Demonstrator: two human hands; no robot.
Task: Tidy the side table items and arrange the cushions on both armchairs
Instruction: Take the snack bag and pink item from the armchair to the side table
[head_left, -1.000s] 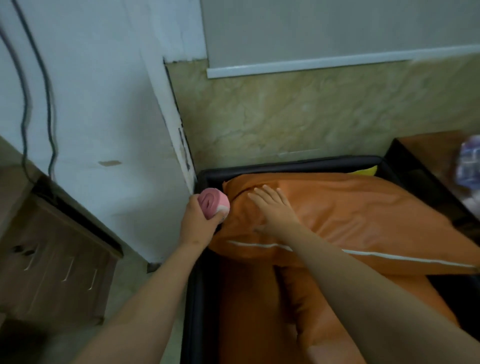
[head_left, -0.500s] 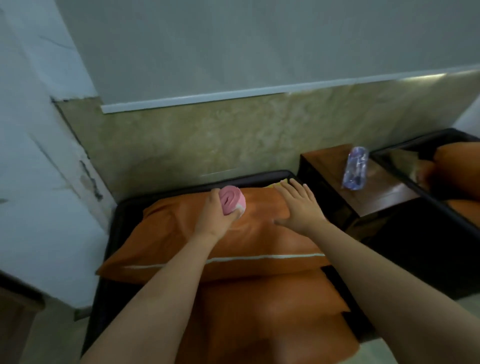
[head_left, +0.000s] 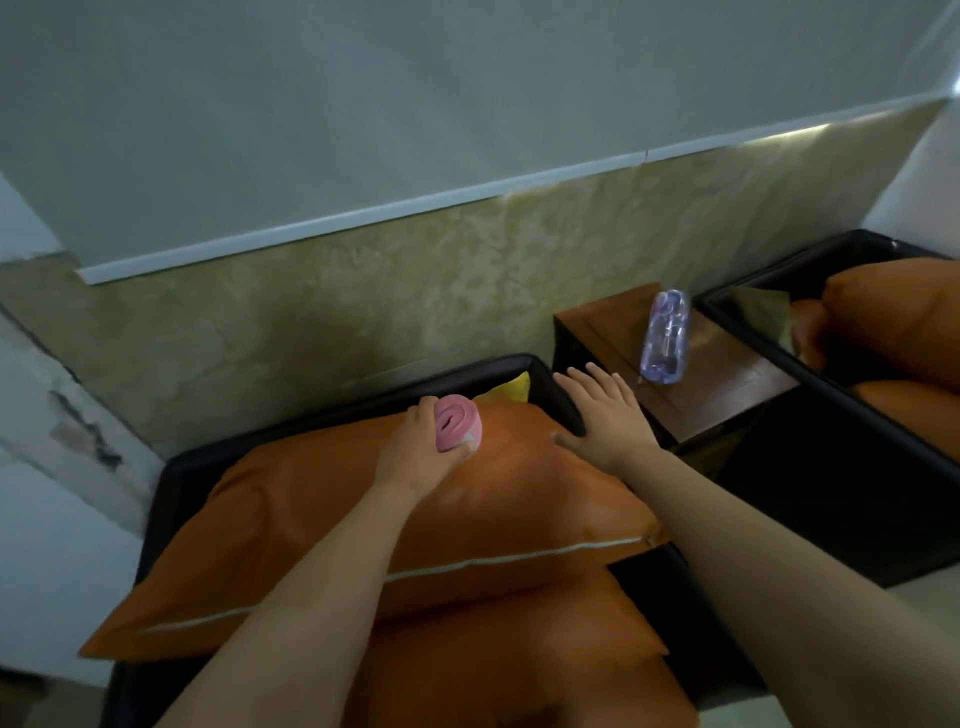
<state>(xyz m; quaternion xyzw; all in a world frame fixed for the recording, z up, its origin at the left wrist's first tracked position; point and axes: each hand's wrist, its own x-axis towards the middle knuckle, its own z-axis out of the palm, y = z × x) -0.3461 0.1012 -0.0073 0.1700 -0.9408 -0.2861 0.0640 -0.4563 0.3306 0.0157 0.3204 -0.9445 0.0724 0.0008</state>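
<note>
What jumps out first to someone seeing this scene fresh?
The big glossy orange cushion lying across the black armchair fills the middle. Above it the left hand grips a small pink rolled cloth, while the right hand lies spread open at the cushion's right end. To the right, a clear plastic bottle sits on the dark wooden side table.

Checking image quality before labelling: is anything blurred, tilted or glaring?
Head view: the bottle is smeared by blur, the wall trim runs tilted across the frame with glare near its right end, and the glossy armrest mirrors a cushion.
</note>
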